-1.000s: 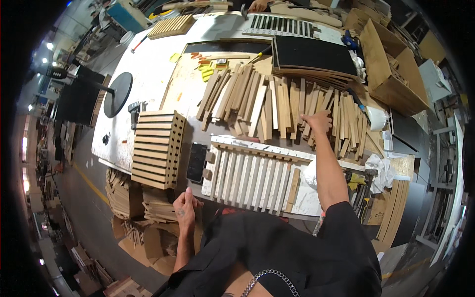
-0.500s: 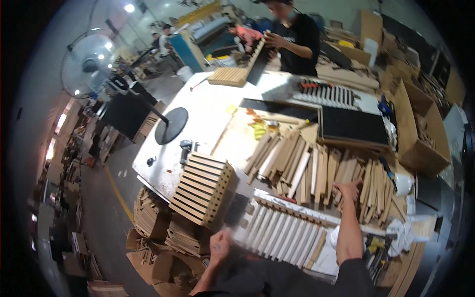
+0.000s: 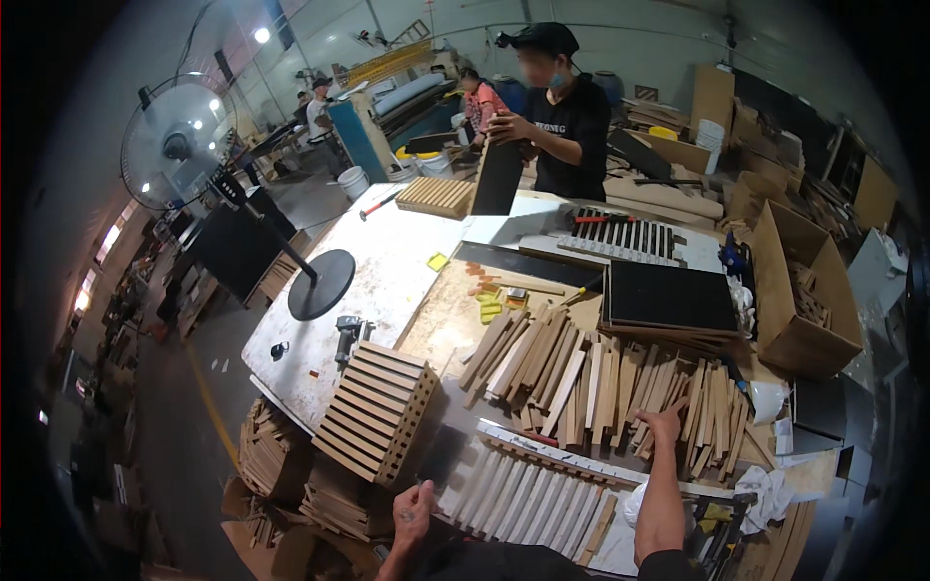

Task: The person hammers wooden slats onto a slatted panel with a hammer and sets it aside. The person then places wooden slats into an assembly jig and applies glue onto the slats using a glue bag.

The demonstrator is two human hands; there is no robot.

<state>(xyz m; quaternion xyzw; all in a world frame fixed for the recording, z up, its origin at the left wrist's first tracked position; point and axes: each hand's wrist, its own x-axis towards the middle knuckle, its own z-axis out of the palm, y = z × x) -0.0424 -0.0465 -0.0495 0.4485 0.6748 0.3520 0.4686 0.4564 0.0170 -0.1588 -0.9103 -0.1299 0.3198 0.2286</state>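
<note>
My right hand point(image 3: 663, 426) reaches over the loose wooden strips point(image 3: 601, 382), its fingers apart at the near ends of a bunch. No strip is plainly in its grasp. My left hand point(image 3: 414, 513) is closed beside the left end of a slotted jig point(image 3: 528, 494); a small dark tip shows at its fingers, but what it holds is hidden. Pale strips lie side by side in the jig, with a browner strip point(image 3: 598, 528) near its right end. Left of the jig stands a stack of slatted wooden panels point(image 3: 373, 407) with dark gaps.
Across the table a co-worker point(image 3: 572, 136) holds a dark-backed panel point(image 3: 497, 179) upright. A nail gun point(image 3: 347, 339), a fan's round base point(image 3: 323, 285) and black boards point(image 3: 668, 295) lie on the table. A carton point(image 3: 804, 290) stands right; bundled strips point(image 3: 276, 450) lie lower left.
My view has tilted, so the table sits lower in it. My right hand stays over the strips, its fingers now more spread. The co-worker's panel has swung more upright.
</note>
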